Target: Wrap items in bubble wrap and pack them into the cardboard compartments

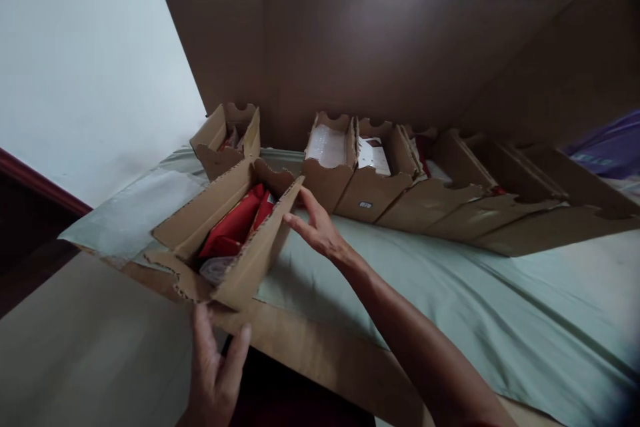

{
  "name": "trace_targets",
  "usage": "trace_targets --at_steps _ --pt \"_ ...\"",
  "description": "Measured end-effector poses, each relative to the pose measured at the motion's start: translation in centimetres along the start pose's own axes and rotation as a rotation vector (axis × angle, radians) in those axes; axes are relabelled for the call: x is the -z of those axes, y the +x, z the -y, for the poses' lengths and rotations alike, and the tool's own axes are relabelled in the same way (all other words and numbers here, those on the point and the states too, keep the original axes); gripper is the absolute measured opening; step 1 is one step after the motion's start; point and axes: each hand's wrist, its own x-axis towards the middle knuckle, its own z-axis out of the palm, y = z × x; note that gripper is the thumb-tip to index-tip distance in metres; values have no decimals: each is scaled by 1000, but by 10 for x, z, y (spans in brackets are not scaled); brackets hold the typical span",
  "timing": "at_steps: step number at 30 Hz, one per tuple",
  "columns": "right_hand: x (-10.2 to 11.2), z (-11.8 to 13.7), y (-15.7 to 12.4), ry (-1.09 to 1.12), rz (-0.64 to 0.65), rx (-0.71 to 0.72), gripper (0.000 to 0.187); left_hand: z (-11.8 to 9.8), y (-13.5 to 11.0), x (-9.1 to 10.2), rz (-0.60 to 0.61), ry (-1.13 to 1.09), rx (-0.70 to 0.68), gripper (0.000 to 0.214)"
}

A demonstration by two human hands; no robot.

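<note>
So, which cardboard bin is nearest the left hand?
The frontmost bin, holding red packets: the left hand is at its near end; other bins stand farther back.

Taking the near box [263, 260] as the clock's centre, packets [233, 223] lie inside it, with a plastic item [217, 270] at their 6 o'clock end. The left hand [215, 360] is at 6, at the box's near end; the right hand [320, 230] is at 3, by its side wall. A small box [217, 160] stands at 12, just behind. From 2 to 3 runs a row of boxes [370, 197], side by side. A tall cardboard panel [360, 47] rises behind the small box and the row. A cloth [400, 280] covers the table [320, 347], and a plastic sheet [155, 193] lies at 10.
</note>
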Motion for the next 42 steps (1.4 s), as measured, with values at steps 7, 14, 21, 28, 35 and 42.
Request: trace_targets --at_steps 7,14,21,28,35,42 --pt "-9 -7 -12 -87 -162 -13 68 12 -9 -29 2 -80 68 84" --pt "-24 0 -7 -25 -229 40 55 -12 7 -53 -18 -145 -93 79" --pt "-26 -2 -25 9 -246 6 51 -15 33 -71 9 -99 -156 80" --pt "-37 -47 -67 -27 -244 -190 49 -13 92 -99 56 -92 -188 80" --pt "-46 -74 -82 -128 -158 -93 42 -16 155 -142 100 -128 -124 88" --pt "-49 -74 -81 -148 -145 -79 48 -14 174 -156 107 -83 -146 86"
